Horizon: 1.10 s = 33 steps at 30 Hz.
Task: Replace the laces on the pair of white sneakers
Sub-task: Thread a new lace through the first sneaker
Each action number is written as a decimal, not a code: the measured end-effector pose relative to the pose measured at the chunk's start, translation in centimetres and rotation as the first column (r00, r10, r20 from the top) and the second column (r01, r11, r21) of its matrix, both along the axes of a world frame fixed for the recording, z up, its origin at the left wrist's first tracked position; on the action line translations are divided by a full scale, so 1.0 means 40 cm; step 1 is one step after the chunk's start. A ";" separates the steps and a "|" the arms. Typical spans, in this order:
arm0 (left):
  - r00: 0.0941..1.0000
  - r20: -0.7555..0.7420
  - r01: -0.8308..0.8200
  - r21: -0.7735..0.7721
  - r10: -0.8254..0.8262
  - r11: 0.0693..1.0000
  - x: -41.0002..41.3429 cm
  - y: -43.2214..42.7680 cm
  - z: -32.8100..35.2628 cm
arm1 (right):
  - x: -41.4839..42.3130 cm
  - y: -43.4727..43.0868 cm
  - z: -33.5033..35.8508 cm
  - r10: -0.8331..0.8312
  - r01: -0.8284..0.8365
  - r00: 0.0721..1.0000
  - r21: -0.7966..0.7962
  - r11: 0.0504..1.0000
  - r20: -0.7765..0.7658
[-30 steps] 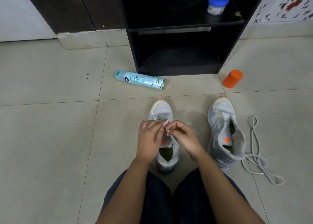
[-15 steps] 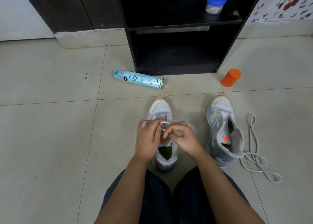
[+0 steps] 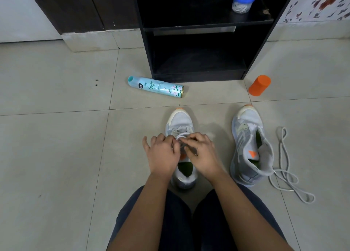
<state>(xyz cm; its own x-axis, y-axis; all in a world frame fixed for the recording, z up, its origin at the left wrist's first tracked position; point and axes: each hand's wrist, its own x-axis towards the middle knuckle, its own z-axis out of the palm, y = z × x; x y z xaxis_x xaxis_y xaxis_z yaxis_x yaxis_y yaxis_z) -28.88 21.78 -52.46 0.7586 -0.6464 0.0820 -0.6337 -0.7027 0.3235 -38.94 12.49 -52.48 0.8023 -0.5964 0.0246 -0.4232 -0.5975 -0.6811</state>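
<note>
- Soft, even indoor light, without glare.
- Only faint shadows on the floor (image 3: 214,131).
- Very dark inside the black shelf (image 3: 198,57).
- Curved lines near edges.

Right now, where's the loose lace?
Head view, right side: the loose lace lies on the floor, just right of the right-hand sneaker.

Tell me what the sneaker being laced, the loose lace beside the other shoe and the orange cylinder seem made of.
Sneaker: knit or mesh fabric upper, matte, with soft folds at the collar; the toe bumper looks rubbery. Loose lace: woven textile cord, matte, lying in limp loops. Orange cylinder: probably plastic, smooth with a slight sheen; I cannot be sure.
</note>
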 end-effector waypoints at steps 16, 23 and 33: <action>0.697 -0.698 -0.399 -0.186 0.165 0.898 0.003 -0.018 0.014 | 0.038 0.046 -0.019 -0.307 0.208 0.943 0.497 0.842 0.126; 0.811 -0.577 -0.278 -0.241 0.093 0.930 0.000 -0.013 0.014 | 0.027 0.053 -0.018 -0.113 0.112 0.994 0.074 0.991 0.008; 0.948 -0.316 -0.131 -0.266 0.042 0.955 0.052 0.038 0.002 | -0.022 -0.030 0.024 -0.159 0.143 0.982 0.149 0.978 0.105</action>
